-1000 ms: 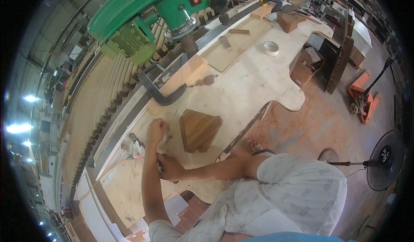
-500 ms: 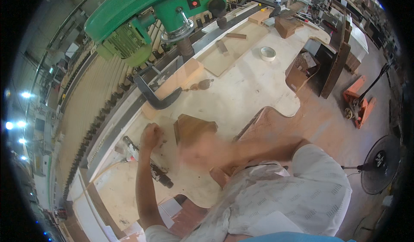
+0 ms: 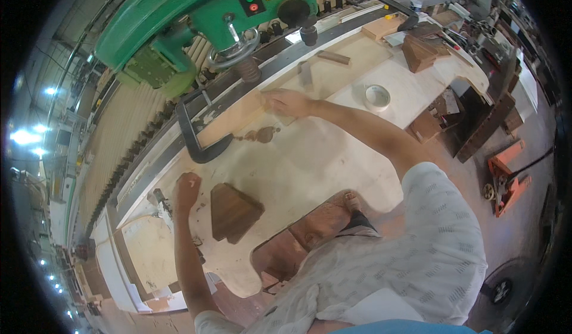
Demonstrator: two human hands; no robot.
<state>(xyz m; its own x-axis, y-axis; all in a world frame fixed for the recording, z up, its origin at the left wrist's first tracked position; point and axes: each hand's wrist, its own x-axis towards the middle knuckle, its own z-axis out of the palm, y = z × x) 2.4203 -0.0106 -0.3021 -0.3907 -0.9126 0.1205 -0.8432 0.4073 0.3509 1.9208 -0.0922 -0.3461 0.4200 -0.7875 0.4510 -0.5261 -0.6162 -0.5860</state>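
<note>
My left hand [image 3: 187, 186] is closed in a fist near the table's left edge. Whatever it may hold is hidden. My right hand [image 3: 287, 103] reaches far forward across the table, its slightly blurred fingers stretched out at the right end of a pale wooden block [image 3: 235, 118]. A black C-clamp [image 3: 210, 153] sits around that block's left part. Between my left hand and my body, a dark brown angular wooden piece [image 3: 235, 212] lies on the pale worktable [image 3: 322, 161], apart from both hands. A metal tool [image 3: 162, 203] is partly covered by my left hand and forearm.
A green machine [image 3: 208, 12] with a handwheel stands over the table's far edge. A tape roll [image 3: 376, 97], thin wooden strips [image 3: 333, 57] and brown wooden blocks [image 3: 420, 53] lie toward the right. An orange pallet jack [image 3: 506, 176] and a fan [image 3: 503, 289] stand on the floor.
My right hand has gone from beside the dark wooden piece forward to the pale block. That piece now lies uncovered, closer to me. The whole view has shifted; my left hand is still closed.
</note>
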